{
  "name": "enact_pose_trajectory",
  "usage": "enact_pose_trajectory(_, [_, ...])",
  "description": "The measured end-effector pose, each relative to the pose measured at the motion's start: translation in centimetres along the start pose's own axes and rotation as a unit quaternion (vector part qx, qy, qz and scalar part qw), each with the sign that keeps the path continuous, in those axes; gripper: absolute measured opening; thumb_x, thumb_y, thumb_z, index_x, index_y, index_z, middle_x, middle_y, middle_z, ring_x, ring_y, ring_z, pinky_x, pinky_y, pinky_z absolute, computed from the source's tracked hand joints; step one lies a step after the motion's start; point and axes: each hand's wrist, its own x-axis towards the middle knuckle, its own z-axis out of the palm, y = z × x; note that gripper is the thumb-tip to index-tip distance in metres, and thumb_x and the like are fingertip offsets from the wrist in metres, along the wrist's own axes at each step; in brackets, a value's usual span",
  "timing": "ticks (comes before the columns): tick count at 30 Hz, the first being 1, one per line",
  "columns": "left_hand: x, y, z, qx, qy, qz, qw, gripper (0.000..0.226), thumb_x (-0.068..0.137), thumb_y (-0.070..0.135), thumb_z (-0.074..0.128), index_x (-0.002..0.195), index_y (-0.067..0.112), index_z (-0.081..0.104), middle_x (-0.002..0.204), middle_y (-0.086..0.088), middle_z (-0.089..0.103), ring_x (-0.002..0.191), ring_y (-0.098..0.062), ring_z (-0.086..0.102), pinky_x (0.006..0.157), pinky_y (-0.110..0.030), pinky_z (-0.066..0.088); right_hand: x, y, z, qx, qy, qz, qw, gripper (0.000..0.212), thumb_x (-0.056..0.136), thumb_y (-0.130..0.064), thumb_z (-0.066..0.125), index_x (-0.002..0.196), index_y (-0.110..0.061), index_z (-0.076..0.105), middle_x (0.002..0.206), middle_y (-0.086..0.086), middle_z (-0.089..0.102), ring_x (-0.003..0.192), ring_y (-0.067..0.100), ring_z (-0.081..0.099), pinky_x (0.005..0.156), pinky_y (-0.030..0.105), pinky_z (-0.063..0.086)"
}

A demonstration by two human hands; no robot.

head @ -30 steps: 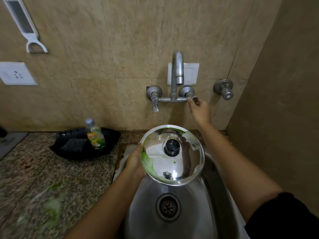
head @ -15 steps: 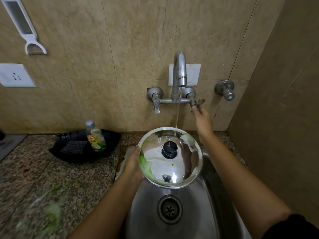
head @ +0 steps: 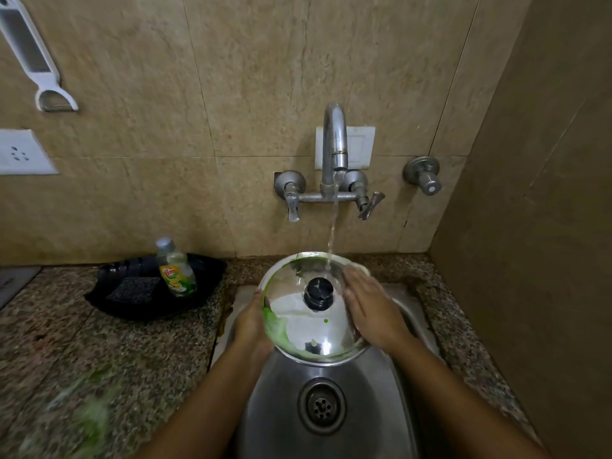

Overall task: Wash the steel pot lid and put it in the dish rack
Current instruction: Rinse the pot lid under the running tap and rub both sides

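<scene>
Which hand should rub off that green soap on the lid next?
The right hand, probably. It lies flat and free on the lid beside the water stream, while the left hand is busy gripping the rim next to the green soap.

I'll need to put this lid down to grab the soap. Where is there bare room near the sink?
Bare granite counter lies between the black tray and the sink, running toward you; some green smears sit nearer you. A narrow counter strip right of the sink is free. The tray is crowded with the soap bottle and scrubber.
</scene>
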Motion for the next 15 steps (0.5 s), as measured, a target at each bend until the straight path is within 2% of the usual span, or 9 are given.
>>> enact_pose_trajectory(1, [-0.1,-0.4,0.1,0.011,-0.004,-0.001,1.0,0.034,0.101,0.033,0.037,0.092,0.013,0.063,0.069,-0.004,0.073,0.061,-0.021,0.065,0.058,-0.032,0.049,0.6,0.1,-0.1,0.003,0.001,0.023,1.0,0.049,0.103,-0.032,0.028,0.151,-0.02,0.024,0.158,-0.002,0.023,0.147,0.012,0.015,0.12,0.033,0.012])
enact_pose_trajectory(2, [-0.3,-0.6,0.2,0.02,-0.007,-0.008,1.0,0.035,0.1,0.033,0.038,0.087,0.013,0.063,0.068,-0.007,0.073,0.061,-0.021,0.066,0.055,-0.031,0.049,1.1,-0.1,-0.2,0.012,0.0,0.01,1.0,0.047,0.103,-0.028,0.029,0.149,-0.018,0.028,0.157,-0.001,0.027,0.146,0.013,0.018,0.12,0.034,0.014])
enact_pose_trajectory(5, [-0.2,-0.4,0.1,0.025,-0.001,-0.02,0.999,0.04,0.1,0.036,0.039,0.083,0.008,0.062,0.069,-0.01,0.071,0.069,-0.025,0.063,0.058,-0.033,0.047,1.9,0.1,-0.3,0.103,-0.028,-0.051,0.993,0.043,0.103,-0.021,0.033,0.145,-0.019,0.038,0.152,-0.002,0.037,0.143,0.012,0.027,0.12,0.034,0.018])
enact_pose_trajectory(8, [-0.1,-0.4,0.4,0.028,-0.003,-0.021,0.999,0.041,0.1,0.034,0.038,0.079,0.008,0.062,0.065,-0.008,0.069,0.068,-0.025,0.061,0.058,-0.035,0.046,2.0,1.6,-0.6,0.137,-0.042,0.019,0.989,0.041,0.104,-0.029,0.031,0.144,-0.027,0.04,0.152,-0.008,0.036,0.145,0.011,0.021,0.119,0.037,0.017])
enact_pose_trajectory(9, [-0.2,-0.5,0.6,0.031,-0.008,-0.027,0.999,0.041,0.1,0.034,0.038,0.081,0.008,0.062,0.068,-0.009,0.069,0.069,-0.025,0.062,0.057,-0.035,0.046,2.3,1.6,-0.9,0.164,-0.053,0.042,0.984,0.041,0.104,-0.031,0.03,0.143,-0.027,0.043,0.151,-0.008,0.038,0.145,0.011,0.021,0.118,0.034,0.016])
enact_pose_trajectory(11, [-0.6,-0.8,1.2,0.033,-0.021,-0.037,0.999,0.04,0.1,0.035,0.038,0.085,0.008,0.063,0.079,-0.011,0.07,0.071,-0.026,0.063,0.056,-0.036,0.047,3.3,0.6,-1.6,0.22,-0.07,0.07,0.97,0.04,0.104,-0.03,0.031,0.136,-0.021,0.052,0.146,-0.004,0.047,0.138,0.011,0.034,0.111,0.023,0.02])
enact_pose_trajectory(13, [-0.7,-0.8,2.2,0.043,-0.027,-0.048,0.998,0.038,0.099,0.034,0.041,0.092,0.004,0.064,0.089,-0.015,0.07,0.075,-0.027,0.064,0.057,-0.034,0.048,4.7,-1.1,-2.0,0.142,-0.084,0.064,0.984,0.038,0.103,-0.027,0.034,0.128,-0.012,0.058,0.136,0.004,0.056,0.126,0.016,0.048,0.105,0.022,0.028])
enact_pose_trajectory(15, [-1.0,-0.9,3.5,0.047,-0.04,-0.062,0.996,0.041,0.099,0.034,0.04,0.109,0.0,0.062,0.099,-0.018,0.067,0.084,-0.028,0.063,0.062,-0.034,0.049,5.3,-3.2,-1.5,-0.034,-0.086,0.037,0.995,0.04,0.1,-0.029,0.034,0.131,-0.009,0.051,0.138,0.011,0.053,0.126,0.025,0.048,0.107,0.034,0.034])
